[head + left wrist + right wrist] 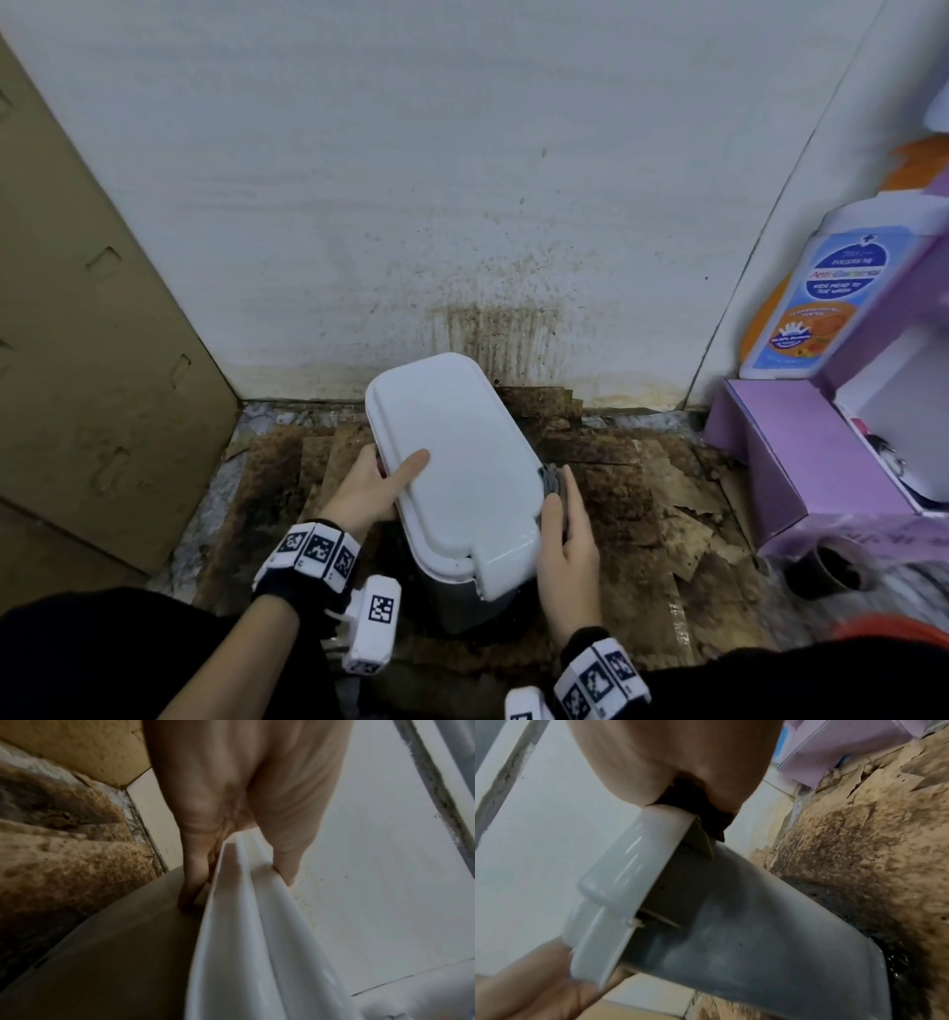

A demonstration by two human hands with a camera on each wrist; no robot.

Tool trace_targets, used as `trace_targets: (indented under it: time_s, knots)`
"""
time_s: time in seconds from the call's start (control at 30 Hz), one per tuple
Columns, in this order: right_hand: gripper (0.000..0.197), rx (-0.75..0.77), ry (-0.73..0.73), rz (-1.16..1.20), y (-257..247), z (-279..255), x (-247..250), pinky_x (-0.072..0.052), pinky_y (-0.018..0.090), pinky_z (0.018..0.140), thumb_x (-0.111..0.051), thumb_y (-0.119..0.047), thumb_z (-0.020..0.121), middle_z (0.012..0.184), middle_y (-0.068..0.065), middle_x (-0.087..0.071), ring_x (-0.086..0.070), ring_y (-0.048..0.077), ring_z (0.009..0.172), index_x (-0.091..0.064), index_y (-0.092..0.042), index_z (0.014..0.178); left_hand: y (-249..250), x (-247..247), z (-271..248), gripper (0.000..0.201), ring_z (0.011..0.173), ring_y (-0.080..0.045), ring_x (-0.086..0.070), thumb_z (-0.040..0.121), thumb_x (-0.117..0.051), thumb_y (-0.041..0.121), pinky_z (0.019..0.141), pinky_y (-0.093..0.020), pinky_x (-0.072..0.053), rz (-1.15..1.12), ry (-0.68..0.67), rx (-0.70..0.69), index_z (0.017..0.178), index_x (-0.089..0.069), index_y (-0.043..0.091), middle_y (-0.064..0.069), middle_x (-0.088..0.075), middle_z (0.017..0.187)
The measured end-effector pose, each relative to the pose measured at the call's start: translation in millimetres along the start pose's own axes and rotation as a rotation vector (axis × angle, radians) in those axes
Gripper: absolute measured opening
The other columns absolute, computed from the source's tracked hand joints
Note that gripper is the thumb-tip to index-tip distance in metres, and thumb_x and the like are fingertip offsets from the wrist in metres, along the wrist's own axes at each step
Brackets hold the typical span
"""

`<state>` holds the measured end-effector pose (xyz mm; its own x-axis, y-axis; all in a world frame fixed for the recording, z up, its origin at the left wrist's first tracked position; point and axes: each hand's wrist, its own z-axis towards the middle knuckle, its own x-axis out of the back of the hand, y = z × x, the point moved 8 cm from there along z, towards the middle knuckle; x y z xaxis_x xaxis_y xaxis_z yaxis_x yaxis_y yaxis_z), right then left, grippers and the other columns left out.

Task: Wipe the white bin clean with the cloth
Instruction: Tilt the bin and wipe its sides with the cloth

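Note:
The white bin point(452, 462) with its shut lid stands tilted on the stained floor near the wall. My left hand point(382, 478) grips the lid's left edge, with the thumb lying on top and the fingers under the rim point(244, 923). My right hand point(560, 493) holds a dark grey cloth point(550, 477) against the bin's right side, just under the lid. In the right wrist view the cloth point(693, 801) is bunched between thumb and fingers above the grey bin wall point(744, 923). Most of the cloth is hidden by the hand.
A cardboard sheet point(77, 334) leans at the left. At the right stand a purple box point(801, 462) and a wash bottle point(821, 298), with a dark cup point(827, 565) nearby. The wall point(493, 329) behind the bin has brown stains. Soiled cardboard point(642, 514) covers the floor.

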<state>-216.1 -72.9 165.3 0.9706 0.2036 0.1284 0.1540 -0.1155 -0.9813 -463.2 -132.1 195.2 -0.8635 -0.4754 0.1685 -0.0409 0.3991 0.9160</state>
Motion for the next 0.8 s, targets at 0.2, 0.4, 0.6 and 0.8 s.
trace_targets:
  time_s: [0.2, 0.4, 0.6, 0.8]
  knots:
    - [0.05, -0.007, -0.049, -0.038, -0.4, -10.0, -14.0, -0.032, 0.039, 0.118, -0.036, -0.05, 0.103, 0.148, -0.021, -0.036, -0.034, 0.004, 0.139, -0.028, -0.044, 0.153, -2.5, 11.2, 1.1, 0.022, 0.094, -0.007, -0.066, 0.094, -0.067, 0.039, 0.064, -0.024, -0.057, 0.074, -0.028, 0.006, 0.108, -0.055, 0.029, 0.008, -0.069, 0.11]
    - [0.045, -0.067, -0.197, 0.05, -2.1, 13.9, -16.0, -0.039, 0.037, 0.114, -0.042, -0.045, 0.103, 0.147, -0.018, -0.047, -0.046, 0.003, 0.133, -0.04, -0.04, 0.148, -18.6, 17.0, -3.7, 0.058, 0.099, -0.006, -0.062, 0.09, -0.066, 0.054, 0.077, -0.024, -0.049, 0.142, 0.075, -0.011, 0.131, -0.049, 0.015, 0.004, -0.065, 0.121]
    - [0.041, -0.104, -0.311, 0.075, -3.8, 38.8, -25.1, -0.046, 0.041, 0.109, -0.051, -0.044, 0.1, 0.14, -0.015, -0.057, -0.057, 0.007, 0.125, -0.049, -0.042, 0.141, -34.1, 8.0, -26.4, 0.062, 0.093, -0.008, -0.064, 0.089, -0.058, 0.067, 0.072, -0.027, -0.05, 0.224, 0.147, 0.007, 0.122, -0.043, 0.017, 0.005, -0.065, 0.11]
    - [0.041, -0.087, -0.302, 0.126, -6.1, 37.0, -30.4, -0.052, 0.037, 0.102, -0.052, -0.035, 0.102, 0.138, -0.011, -0.06, -0.062, 0.007, 0.12, -0.05, -0.035, 0.143, -44.5, 3.7, -26.7, 0.072, 0.1, -0.01, -0.062, 0.08, -0.075, 0.061, 0.087, -0.034, -0.051, 0.139, 0.123, 0.019, 0.124, -0.034, 0.02, 0.011, -0.059, 0.114]
